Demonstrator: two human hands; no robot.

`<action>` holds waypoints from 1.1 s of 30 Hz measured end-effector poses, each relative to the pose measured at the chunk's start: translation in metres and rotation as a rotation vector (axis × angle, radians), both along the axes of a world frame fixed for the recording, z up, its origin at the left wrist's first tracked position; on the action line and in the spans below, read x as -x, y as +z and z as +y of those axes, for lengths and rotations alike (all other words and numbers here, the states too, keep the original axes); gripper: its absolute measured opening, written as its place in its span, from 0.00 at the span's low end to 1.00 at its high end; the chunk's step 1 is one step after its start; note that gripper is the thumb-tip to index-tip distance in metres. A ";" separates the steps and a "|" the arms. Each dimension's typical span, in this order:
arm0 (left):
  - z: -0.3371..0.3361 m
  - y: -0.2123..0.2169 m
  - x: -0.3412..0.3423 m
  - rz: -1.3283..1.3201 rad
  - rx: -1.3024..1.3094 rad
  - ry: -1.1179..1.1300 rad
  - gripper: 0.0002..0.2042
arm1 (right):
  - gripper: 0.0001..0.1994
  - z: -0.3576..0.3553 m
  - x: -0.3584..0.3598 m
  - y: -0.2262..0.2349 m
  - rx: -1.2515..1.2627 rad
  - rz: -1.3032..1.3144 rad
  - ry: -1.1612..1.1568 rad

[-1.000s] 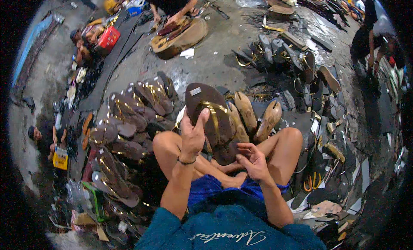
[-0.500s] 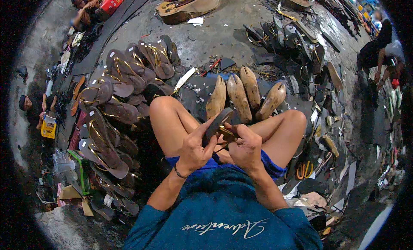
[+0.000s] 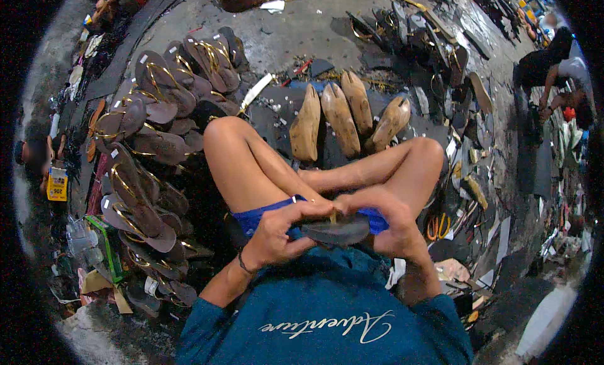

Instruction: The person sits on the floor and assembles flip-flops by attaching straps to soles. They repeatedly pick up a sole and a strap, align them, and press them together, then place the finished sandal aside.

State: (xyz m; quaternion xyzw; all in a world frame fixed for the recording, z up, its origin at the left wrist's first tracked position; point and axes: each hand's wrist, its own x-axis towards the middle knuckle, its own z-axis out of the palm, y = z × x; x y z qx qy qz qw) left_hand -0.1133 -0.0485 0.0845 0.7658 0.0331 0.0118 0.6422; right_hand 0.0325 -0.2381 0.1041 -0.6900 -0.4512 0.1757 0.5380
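A dark flip-flop sandal (image 3: pixel 335 232) with a gold strap is held sideways above my lap, its dark sole facing me. My left hand (image 3: pixel 280 232) is closed on one end of it, fingers along the upper side and thumb underneath. At the other end my right hand (image 3: pixel 393 219) curls over, its fingers meeting the strap side near the middle; it is slightly smeared by motion. Part of the strap is hidden behind the sole and fingers. Beyond my crossed legs stand several wooden shoe lasts (image 3: pixel 340 123) with notched toes.
Brown sandals with gold straps (image 3: pixel 165 85) are piled along my left. Orange-handled scissors (image 3: pixel 438 226) lie by my right knee among scraps. A white-bladed knife-like tool (image 3: pixel 256 93) rests beyond my left knee. More sandals (image 3: pixel 456 63) lie far right, near another person (image 3: pixel 560 76).
The sandal has come down closer to my body and turned from upright to sideways. My right hand has moved outward around its right end. The view has tilted a little.
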 end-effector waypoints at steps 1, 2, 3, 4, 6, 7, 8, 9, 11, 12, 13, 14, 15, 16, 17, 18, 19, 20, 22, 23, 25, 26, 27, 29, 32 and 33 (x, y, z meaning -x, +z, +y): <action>-0.003 -0.003 0.007 -0.004 -0.001 0.009 0.22 | 0.28 -0.008 -0.001 -0.003 0.052 0.086 0.238; -0.004 -0.002 0.009 -0.013 0.002 0.004 0.21 | 0.30 -0.011 -0.001 -0.001 0.067 0.063 0.267; -0.005 -0.001 0.011 -0.021 0.005 0.001 0.21 | 0.32 -0.014 0.001 -0.001 0.094 0.037 0.283; -0.006 0.003 0.013 -0.048 -0.036 0.001 0.20 | 0.33 -0.017 0.004 -0.001 0.120 0.011 0.300; -0.007 0.000 0.017 -0.091 -0.095 0.020 0.19 | 0.33 -0.017 0.007 0.001 0.152 -0.010 0.324; -0.008 0.000 0.020 -0.112 -0.124 0.030 0.19 | 0.32 -0.015 0.007 0.005 0.165 0.001 0.327; -0.007 0.000 0.020 -0.116 -0.104 0.029 0.18 | 0.31 -0.013 0.007 0.007 0.176 0.007 0.330; -0.006 0.000 0.019 -0.119 -0.083 0.027 0.17 | 0.30 -0.012 0.006 0.005 0.169 -0.041 0.360; -0.006 -0.001 0.019 -0.092 -0.060 0.023 0.15 | 0.27 -0.009 0.001 0.000 0.158 -0.149 0.410; -0.008 -0.003 0.025 -0.062 -0.058 0.019 0.14 | 0.26 -0.006 -0.002 -0.004 0.196 -0.111 0.484; -0.011 -0.006 0.029 -0.031 -0.055 0.016 0.13 | 0.25 -0.001 -0.004 -0.009 0.234 -0.071 0.559; -0.012 -0.009 0.032 0.004 -0.098 0.017 0.15 | 0.25 0.004 -0.007 -0.015 0.271 -0.032 0.634; -0.012 -0.007 0.028 -0.022 -0.087 0.073 0.16 | 0.26 0.009 -0.015 -0.022 0.195 0.045 0.662; -0.013 -0.002 0.022 -0.049 -0.075 0.131 0.16 | 0.26 0.016 -0.026 -0.030 0.119 0.122 0.692; -0.013 0.005 0.016 -0.070 -0.068 0.188 0.17 | 0.27 0.025 -0.039 -0.038 0.036 0.202 0.723; -0.011 0.007 0.010 -0.203 -0.208 0.315 0.18 | 0.26 0.035 -0.056 -0.045 -0.009 0.141 0.585; -0.015 -0.002 0.009 -0.122 -0.056 0.546 0.16 | 0.26 0.050 -0.076 -0.054 -0.064 0.084 0.467; -0.015 -0.003 0.002 -0.123 0.115 0.676 0.16 | 0.28 0.067 -0.091 -0.067 -0.031 0.618 0.244; -0.006 -0.011 -0.005 0.007 0.384 0.673 0.19 | 0.31 0.088 -0.151 -0.133 0.153 -0.062 -0.350; -0.003 -0.044 0.004 0.149 0.588 0.571 0.21 | 0.30 0.079 -0.176 -0.198 0.421 -0.300 -0.579; -0.014 -0.079 0.014 0.422 0.799 0.413 0.21 | 0.27 0.064 -0.193 -0.274 0.741 -0.115 -0.575; -0.025 -0.072 0.006 0.370 0.953 0.302 0.22 | 0.25 0.068 -0.193 -0.273 0.714 -0.090 -0.563; -0.038 -0.058 0.000 0.307 1.110 0.191 0.23 | 0.24 0.070 -0.191 -0.262 0.691 -0.072 -0.544; -0.038 -0.058 -0.006 0.223 1.053 0.247 0.23 | 0.21 0.065 -0.181 -0.218 0.496 0.275 -0.471; -0.013 -0.078 -0.026 0.096 0.879 0.297 0.24 | 0.17 0.026 -0.144 -0.153 0.144 0.655 -0.437; -0.006 -0.090 -0.031 0.072 0.909 0.372 0.23 | 0.17 0.022 -0.115 -0.113 0.079 0.762 -0.411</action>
